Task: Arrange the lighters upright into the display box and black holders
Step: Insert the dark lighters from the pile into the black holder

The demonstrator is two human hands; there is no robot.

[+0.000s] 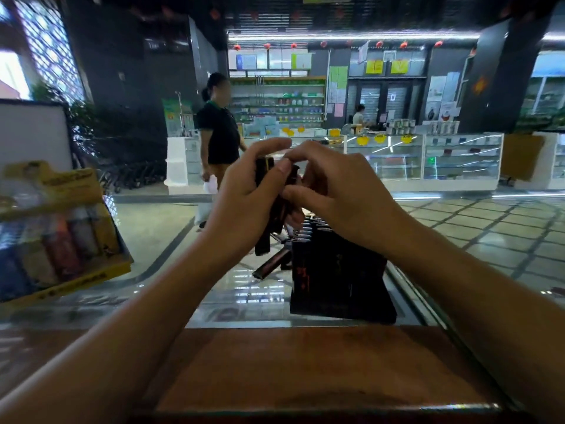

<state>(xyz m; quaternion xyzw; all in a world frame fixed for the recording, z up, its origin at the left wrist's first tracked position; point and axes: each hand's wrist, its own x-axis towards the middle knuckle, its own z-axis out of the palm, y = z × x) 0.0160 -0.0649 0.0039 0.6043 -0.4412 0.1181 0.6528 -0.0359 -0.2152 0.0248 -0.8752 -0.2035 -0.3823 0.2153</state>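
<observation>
The wooden ledge (305, 368) fronts the glass counter (171, 234). A yellow box (61, 240) sits at its left edge, a black holder (339, 280) mid-counter. Above it, left hand (244, 206) grips dark lighters (266, 209); right hand (339, 191) pinches one.

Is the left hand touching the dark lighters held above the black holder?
Touching. The head view shows the left hand with fingers curled round the bunch of dark lighters.

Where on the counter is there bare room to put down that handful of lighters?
Bare glass lies between the yellow display box and the black holder, nearer you than the loose lighter. The wooden ledge is bare too. Around the holder it is crowded.
</observation>
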